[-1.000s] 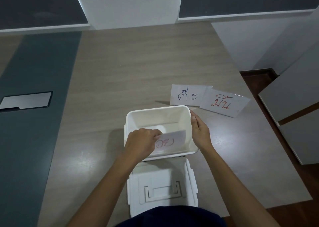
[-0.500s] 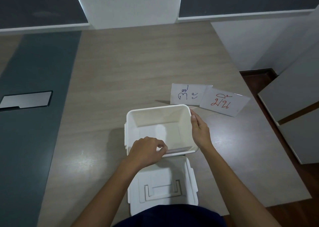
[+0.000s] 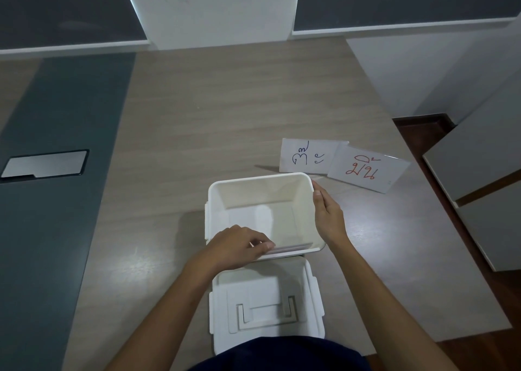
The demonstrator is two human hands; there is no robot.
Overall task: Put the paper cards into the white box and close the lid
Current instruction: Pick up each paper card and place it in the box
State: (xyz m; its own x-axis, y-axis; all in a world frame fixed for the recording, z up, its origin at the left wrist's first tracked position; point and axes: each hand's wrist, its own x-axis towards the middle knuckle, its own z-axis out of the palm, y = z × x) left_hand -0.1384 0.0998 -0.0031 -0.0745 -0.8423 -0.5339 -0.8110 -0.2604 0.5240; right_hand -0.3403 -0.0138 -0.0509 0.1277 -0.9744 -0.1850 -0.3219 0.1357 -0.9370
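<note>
The wooden table carries everything, with a dark grey strip along its left side. At its near middle stands the white box, open, and just nearer than it the lid lies flat, its far edge touching or almost touching the box's near wall. Two paper cards remain out: the card with blue writing just beyond the box's far right corner, and the card with red writing to its right, overlapping its edge. Both lie with their long axes running roughly left to right.

The right hand rests flat against the box's right wall, fingers pointing far, pinching nothing; it is the nearer hand to both cards, which sit a short reach farther and to the right. The left hand sits at the box's near left rim, fingers curled around the thin edge of a card in the box, which stands on edge along the near wall; whether it has let go I cannot tell.

Nothing stands between the right hand and the cards except the box corner itself; the overlap likely means lifting the red one first
</note>
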